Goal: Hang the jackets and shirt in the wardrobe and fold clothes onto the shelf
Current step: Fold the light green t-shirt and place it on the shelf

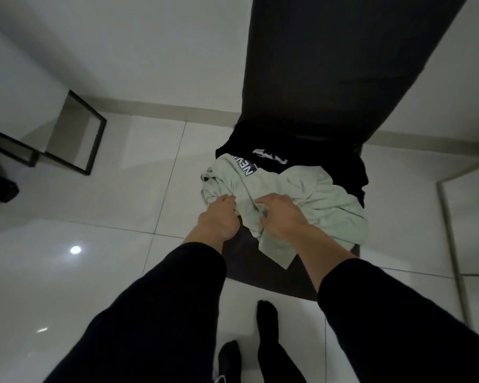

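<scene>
Crumpled, the pale green garment (296, 194) runs ten to four o'clock; left hand (219, 217) and right hand (281, 215) pinch its near edge.

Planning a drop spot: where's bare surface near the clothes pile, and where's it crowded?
Bare floor tiles lie left of the chair seat, between it and the black frame. The seat's near edge is bare. The seat's middle is crowded: pale green garment over a black garment, with left hand and right hand gripping it.

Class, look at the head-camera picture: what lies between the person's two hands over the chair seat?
In the head view, a bunched fold of the pale green garment lies between the left hand and the right hand; both grip it.
</scene>
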Demonstrator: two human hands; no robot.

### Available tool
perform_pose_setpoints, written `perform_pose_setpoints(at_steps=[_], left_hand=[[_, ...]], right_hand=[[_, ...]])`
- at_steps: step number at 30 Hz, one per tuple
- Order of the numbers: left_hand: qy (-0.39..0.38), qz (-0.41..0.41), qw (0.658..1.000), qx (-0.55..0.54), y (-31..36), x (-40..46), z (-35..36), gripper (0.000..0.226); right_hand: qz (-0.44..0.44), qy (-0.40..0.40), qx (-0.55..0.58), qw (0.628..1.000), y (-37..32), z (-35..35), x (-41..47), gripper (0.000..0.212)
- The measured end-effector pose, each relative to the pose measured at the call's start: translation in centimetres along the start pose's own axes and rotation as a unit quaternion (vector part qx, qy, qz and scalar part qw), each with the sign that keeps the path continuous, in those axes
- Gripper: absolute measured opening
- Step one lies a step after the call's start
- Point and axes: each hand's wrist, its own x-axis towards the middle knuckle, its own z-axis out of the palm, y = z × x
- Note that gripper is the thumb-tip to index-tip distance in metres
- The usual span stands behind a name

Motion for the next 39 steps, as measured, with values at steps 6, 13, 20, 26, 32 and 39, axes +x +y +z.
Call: perform_pose_setpoints(at_steps=[6,13,20,26,32,39], left_hand=[[-0.034,-0.056,0.997,-0.041,-2.2,3.5,3.4,0.062],[-0.055,-0.071,0.994,-0.057,-2.6,4.2,3.1,0.068],[-0.025,-0.024,0.993,-0.117,0.5,2.1,0.0,0.09],[0.095,-0.008,0.991,-0.096,5.3,-2.5,-4.1,0.097],[0.305,0.026,0.946,-0.104,8.1,-8.8,-8.9,0.08],[0.273,0.217,0.92,-0.18,13.6,-17.1,-15.2,0.021]], right_hand=[[0.004,-0.037,-0.035,0.999,0.8,5.0,4.2,0.062],[0.008,0.057,0.028,0.998,0.9,5.3,5.8,0.027],[0.055,0.102,0.265,0.957,-2.1,-4.5,3.6,0.022],[-0.012,0.121,0.333,0.935,-7.1,-14.3,-2.2,0.017],[-0.012,0.128,0.408,0.904,-10.2,-22.5,-12.5,0.033],[-0.014,0.286,0.344,0.894,-8.8,-28.9,-23.0,0.017]])
